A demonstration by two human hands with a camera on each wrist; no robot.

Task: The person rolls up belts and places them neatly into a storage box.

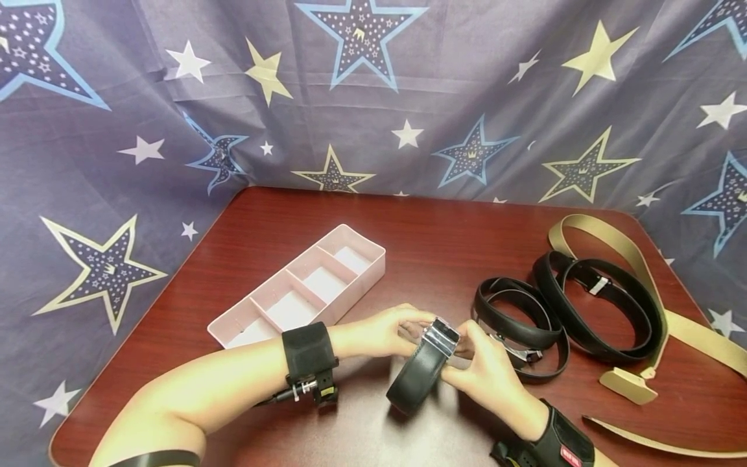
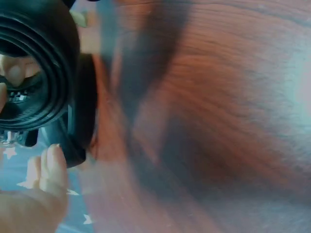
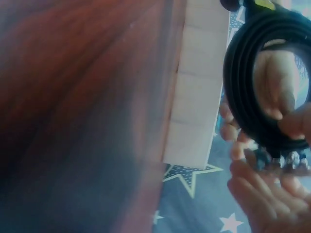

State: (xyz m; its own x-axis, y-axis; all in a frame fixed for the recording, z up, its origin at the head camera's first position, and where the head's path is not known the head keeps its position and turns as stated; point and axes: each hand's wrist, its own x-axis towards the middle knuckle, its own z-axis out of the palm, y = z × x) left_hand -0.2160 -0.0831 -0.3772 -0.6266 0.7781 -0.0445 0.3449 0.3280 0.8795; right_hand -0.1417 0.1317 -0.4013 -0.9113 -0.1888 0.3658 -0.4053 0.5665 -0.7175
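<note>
A black belt, rolled into a tight coil of several layers, is held up in front of me between both hands. Its silver buckle faces upward in the head view. My left hand grips the coil from the left, its fingertips partly hidden behind the buckle. From the right, my right hand pinches the coil near the buckle. The right wrist view shows the coil's open middle, with a thumb inside it. In the left wrist view, the layered belt edges fill the upper left.
To the left lies a pink tray divided into compartments. On the right are a smaller coiled black belt, a larger black belt loop and a tan belt with a flat buckle. A star-patterned cloth hangs behind the table.
</note>
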